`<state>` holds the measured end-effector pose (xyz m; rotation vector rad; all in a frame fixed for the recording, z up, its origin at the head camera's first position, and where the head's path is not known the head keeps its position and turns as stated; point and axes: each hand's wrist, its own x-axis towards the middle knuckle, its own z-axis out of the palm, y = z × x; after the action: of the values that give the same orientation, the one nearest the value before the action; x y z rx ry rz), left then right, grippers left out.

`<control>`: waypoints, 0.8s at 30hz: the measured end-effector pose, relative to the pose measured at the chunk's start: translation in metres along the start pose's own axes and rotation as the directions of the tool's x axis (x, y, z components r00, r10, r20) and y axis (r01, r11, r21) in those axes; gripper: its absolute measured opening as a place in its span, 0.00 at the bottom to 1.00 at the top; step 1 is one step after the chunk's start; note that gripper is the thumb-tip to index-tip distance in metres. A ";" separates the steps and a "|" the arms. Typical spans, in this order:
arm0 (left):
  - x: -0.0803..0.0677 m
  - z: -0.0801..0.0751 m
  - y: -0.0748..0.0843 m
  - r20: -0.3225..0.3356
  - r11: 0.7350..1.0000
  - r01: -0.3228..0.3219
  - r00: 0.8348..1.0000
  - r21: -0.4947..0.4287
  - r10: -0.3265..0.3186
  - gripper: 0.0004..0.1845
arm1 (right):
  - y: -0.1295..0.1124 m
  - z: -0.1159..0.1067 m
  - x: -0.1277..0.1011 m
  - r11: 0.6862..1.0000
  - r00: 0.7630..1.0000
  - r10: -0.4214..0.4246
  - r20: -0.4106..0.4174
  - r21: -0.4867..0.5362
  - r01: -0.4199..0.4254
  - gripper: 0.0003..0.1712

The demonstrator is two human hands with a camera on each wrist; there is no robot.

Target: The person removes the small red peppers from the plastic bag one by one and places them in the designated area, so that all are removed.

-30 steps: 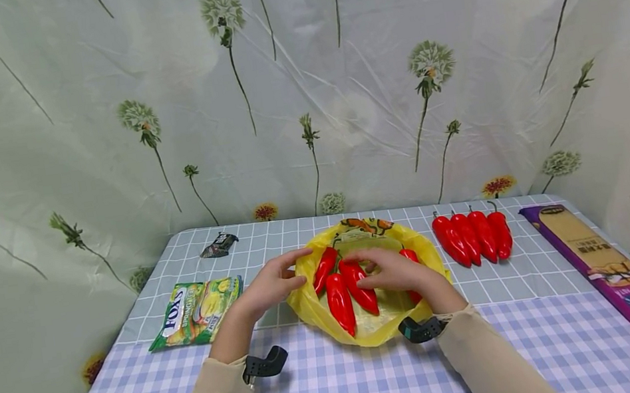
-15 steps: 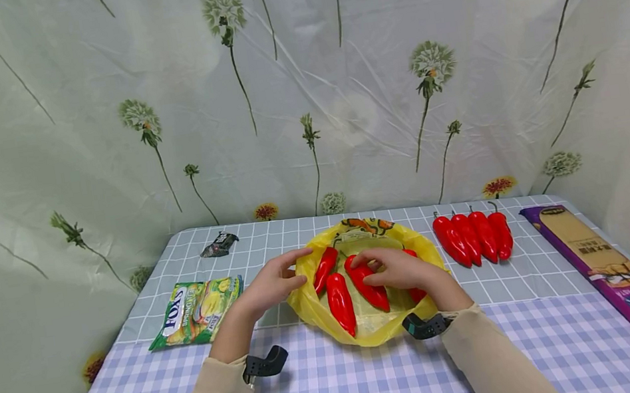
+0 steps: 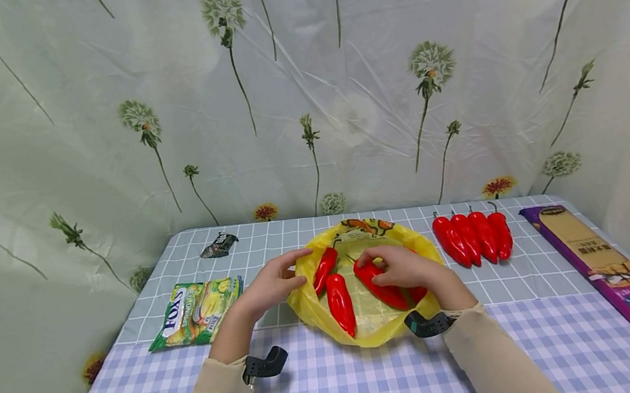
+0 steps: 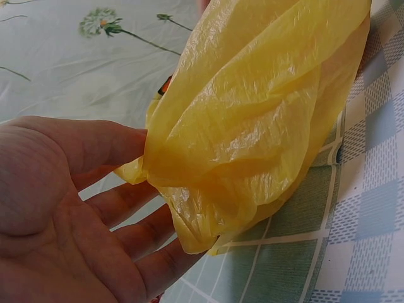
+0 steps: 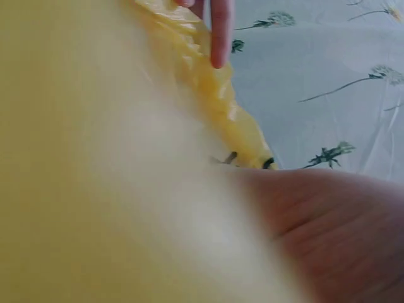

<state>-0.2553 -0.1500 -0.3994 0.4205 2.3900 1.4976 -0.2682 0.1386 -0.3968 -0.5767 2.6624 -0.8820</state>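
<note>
An open yellow plastic bag (image 3: 370, 331) lies mid-table with red peppers inside. My right hand (image 3: 400, 266) reaches into it and grips one red pepper (image 3: 387, 292), angled toward the bag's right side. Two more peppers (image 3: 338, 300) lie free in the left half, and another shows partly under the right hand. My left hand (image 3: 272, 286) rests at the bag's left rim, fingers straight, touching the plastic (image 4: 252, 126). The left wrist view shows an open palm (image 4: 57, 233) against the folds. The right wrist view is mostly blurred yellow bag (image 5: 63, 158), with a fingertip (image 5: 221, 31) above.
Several red peppers (image 3: 472, 238) lie in a row right of the bag. A long purple box (image 3: 605, 263) sits at the far right, a green FOX'S candy packet (image 3: 198, 310) at the left, a small dark wrapper (image 3: 218, 245) behind it. A flowered curtain backs the table.
My right hand has drawn the gripped pepper to the right inside the bag, away from the other two. The left hand has stayed at the rim.
</note>
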 end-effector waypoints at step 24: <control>0.000 0.001 0.001 -0.008 1.000 0.005 1.000 0.007 -0.005 0.28 | -0.009 -0.030 -0.022 0.993 0.992 -0.047 -0.114 0.102 0.059 0.36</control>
<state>-0.2547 -0.1490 -0.3993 0.4099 2.4016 1.4917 -0.2578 0.1573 -0.3651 -0.5919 2.6903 -1.0927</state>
